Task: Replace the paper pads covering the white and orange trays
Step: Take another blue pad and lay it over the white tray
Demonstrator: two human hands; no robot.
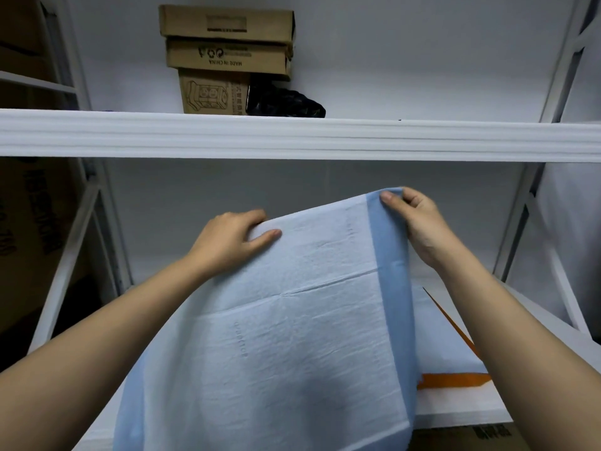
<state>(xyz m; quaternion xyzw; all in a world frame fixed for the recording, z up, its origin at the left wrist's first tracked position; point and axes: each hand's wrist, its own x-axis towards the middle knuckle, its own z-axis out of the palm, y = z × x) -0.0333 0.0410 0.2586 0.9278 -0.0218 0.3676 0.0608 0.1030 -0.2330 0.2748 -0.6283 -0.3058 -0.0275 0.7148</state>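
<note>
A large paper pad [292, 320], white in the middle with blue borders, hangs lifted in front of me over the lower shelf. My left hand [232, 237] grips its upper left edge, thumb on the front. My right hand [413, 216] pinches the upper right blue corner. Behind and below the pad on the right, the orange tray [455, 380] shows its rim, with another pale pad [439, 346] lying in it. The white tray is hidden.
A white shelf beam [292, 136] crosses the view above my hands. On the upper shelf stand stacked cardboard boxes [227, 56] and a black bag [286, 100]. White rack uprights [520, 222] flank both sides. A cardboard box [471, 439] sits below the lower shelf.
</note>
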